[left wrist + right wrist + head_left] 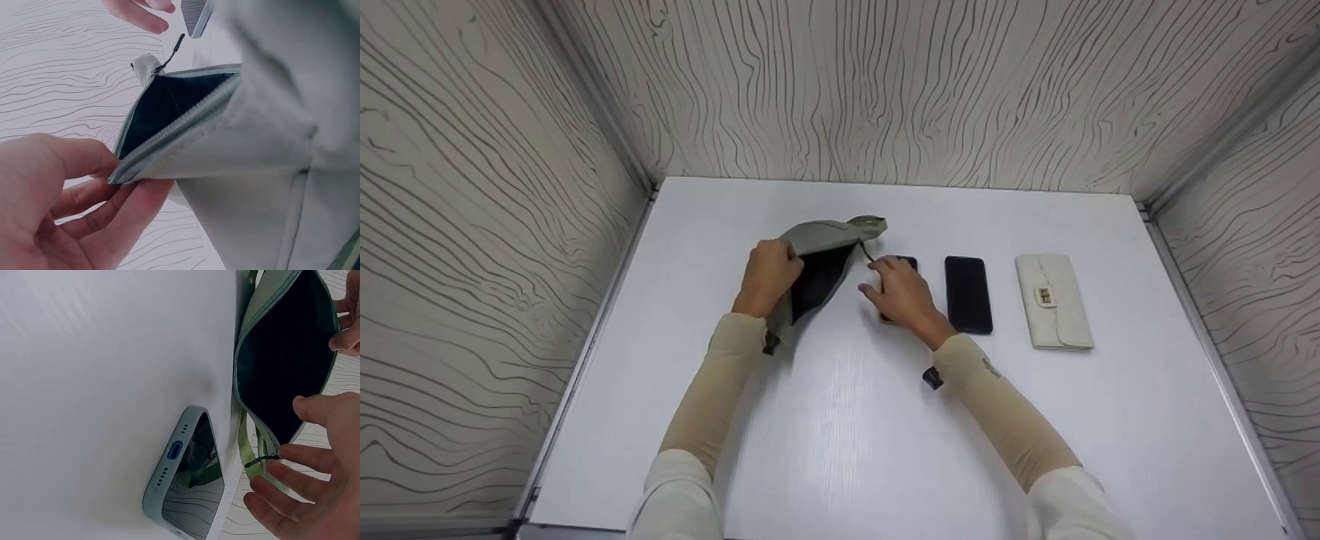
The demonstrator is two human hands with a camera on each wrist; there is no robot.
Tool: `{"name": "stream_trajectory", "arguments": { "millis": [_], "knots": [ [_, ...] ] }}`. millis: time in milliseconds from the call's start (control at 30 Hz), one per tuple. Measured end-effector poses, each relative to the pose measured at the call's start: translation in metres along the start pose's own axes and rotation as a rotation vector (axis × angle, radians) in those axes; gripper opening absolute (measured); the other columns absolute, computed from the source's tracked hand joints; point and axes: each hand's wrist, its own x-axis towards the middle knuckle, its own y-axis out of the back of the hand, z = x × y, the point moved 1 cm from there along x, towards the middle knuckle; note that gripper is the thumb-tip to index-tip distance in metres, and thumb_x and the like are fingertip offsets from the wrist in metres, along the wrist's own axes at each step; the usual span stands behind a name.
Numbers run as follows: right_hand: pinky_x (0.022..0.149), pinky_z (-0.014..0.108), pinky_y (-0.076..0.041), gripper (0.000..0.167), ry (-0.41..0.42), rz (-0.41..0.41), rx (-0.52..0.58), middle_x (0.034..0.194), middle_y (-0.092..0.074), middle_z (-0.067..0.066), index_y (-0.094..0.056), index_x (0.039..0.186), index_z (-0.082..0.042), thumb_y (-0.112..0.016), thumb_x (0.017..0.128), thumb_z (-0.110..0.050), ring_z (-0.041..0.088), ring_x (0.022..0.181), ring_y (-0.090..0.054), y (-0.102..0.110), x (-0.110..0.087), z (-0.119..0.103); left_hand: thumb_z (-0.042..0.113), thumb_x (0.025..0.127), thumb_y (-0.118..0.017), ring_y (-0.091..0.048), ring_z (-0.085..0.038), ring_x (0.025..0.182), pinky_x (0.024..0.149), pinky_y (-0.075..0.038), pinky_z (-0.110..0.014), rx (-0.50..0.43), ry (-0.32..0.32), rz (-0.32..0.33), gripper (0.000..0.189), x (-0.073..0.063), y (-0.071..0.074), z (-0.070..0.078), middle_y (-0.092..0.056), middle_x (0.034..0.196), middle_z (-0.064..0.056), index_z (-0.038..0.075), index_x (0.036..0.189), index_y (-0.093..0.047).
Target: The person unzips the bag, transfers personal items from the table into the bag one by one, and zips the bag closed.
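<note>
A grey-green zip bag [819, 238] stands on the table with its zipper undone, its dark lining [287, 354] showing through the wide mouth. My left hand [769, 271] pinches the edge of that mouth between thumb and fingers, as the left wrist view shows. Beside the far end of the zipper, my right hand [904, 292] has its fingers loosely extended, holding nothing. The dark zipper pull cord [175, 52] sticks out from that corner, close to the right fingertips. Under the right hand lies a phone [188, 481], partly hidden by it in the head view.
A second dark phone [969, 295] lies right of the right hand. Farther right is a cream wallet [1054, 301] with a metal clasp. The bag's strap [870, 225] bunches at its far end. Wood-grain patterned panels [840, 90] enclose the white table [825, 450] at the back and sides.
</note>
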Motion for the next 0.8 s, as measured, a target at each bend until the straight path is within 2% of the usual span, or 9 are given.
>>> {"name": "stream_trajectory", "arguments": {
  "millis": [333, 800],
  "knots": [
    [0.110, 0.053, -0.051, 0.058, -0.079, -0.002, 0.003, 0.144, -0.063, 0.018, -0.063, 0.143, -0.003, -0.071, 0.101, -0.043, 0.037, 0.135, -0.059, 0.008, -0.002, 0.013, 0.004, 0.095, -0.060, -0.038, -0.012, 0.050, 0.048, -0.033, -0.027, -0.023, 0.020, -0.013, 0.042, -0.001, 0.000, 0.001, -0.038, 0.056, 0.004, 0.017, 0.060, -0.040],
    [0.112, 0.057, -0.049, 0.071, -0.204, -0.043, 0.007, 0.152, -0.054, 0.022, -0.054, 0.150, 0.000, -0.066, 0.102, -0.051, 0.041, 0.137, -0.054, 0.020, -0.003, 0.026, 0.002, 0.096, -0.061, -0.037, -0.010, 0.049, 0.047, -0.033, -0.026, 0.028, -0.002, -0.016, 0.047, -0.002, 0.001, 0.003, -0.036, 0.055, 0.005, 0.017, 0.059, -0.036]
  ]
}}
